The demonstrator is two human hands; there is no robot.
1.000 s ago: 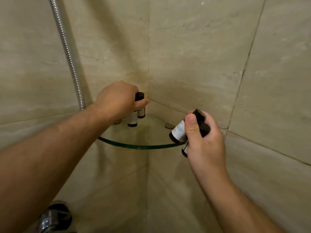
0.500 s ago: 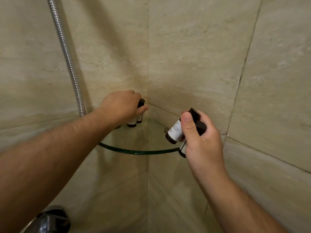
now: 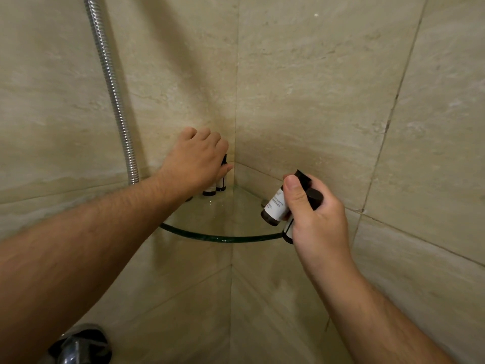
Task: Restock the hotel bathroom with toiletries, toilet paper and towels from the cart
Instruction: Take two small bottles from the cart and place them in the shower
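Glass shelf [image 3: 223,239] in the tiled corner: left hand [image 3: 195,164] curls over two standing bottles [image 3: 210,191] at its back — gripping or steadying, I can't tell — right hand [image 3: 315,219] clutches two spare bottles [image 3: 274,210] beside the rim; one nudge could topple them off.

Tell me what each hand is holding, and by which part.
Right hand holds two dark bottles by their capped upper ends, thumb on one label. Left hand grips two standing bottles by their tops, on the glass shelf.
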